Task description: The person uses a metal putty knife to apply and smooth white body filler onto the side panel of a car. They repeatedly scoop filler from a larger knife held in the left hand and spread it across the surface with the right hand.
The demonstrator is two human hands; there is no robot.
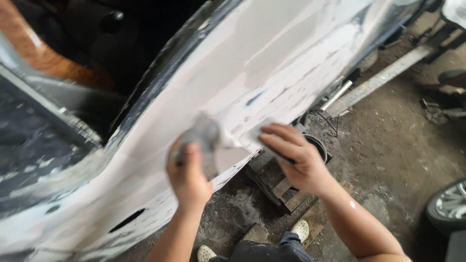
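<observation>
A car body panel [252, 63] coated in pale grey-white filler slants across the view. My left hand [187, 174] grips a grey sanding block [204, 133] pressed against the panel; the block is blurred. My right hand [293, 155] lies flat with fingers together on the panel's lower edge, just right of the block, holding down what looks like a strip of sandpaper [252, 136]. A bare patch of panel shows between the two hands.
Under the panel stands a dark wooden pallet [276, 187] with a round tin [318, 145] on it. A long metal rail [383, 77] lies on the dusty concrete floor. A car wheel [449, 204] is at the right edge. My white clogs [301, 228] show below.
</observation>
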